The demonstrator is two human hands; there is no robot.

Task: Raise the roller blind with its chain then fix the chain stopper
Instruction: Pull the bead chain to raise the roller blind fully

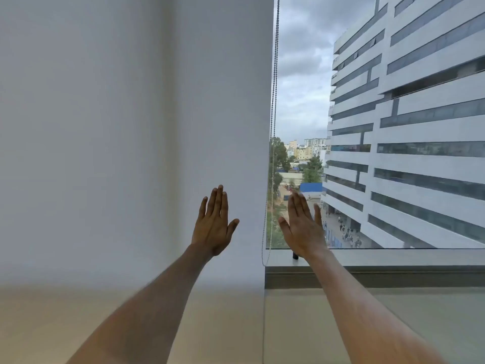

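A white roller blind [131,127] hangs fully down over the left part of the window, its right edge near the middle of the view. Just right of that edge a beaded chain [274,88] drops from the top and loops near the sill. My left hand [214,224] is raised flat in front of the blind, fingers up, holding nothing. My right hand [301,227] is raised flat in front of the glass, right of the chain and apart from it, also holding nothing. A small dark piece [295,256] stands on the sill by my right wrist; I cannot tell what it is.
The bare window pane [301,74] on the right looks onto a tall white building [406,127] and a street below. A grey sill [393,258] runs under the glass, with a wide pale ledge [301,324] below it.
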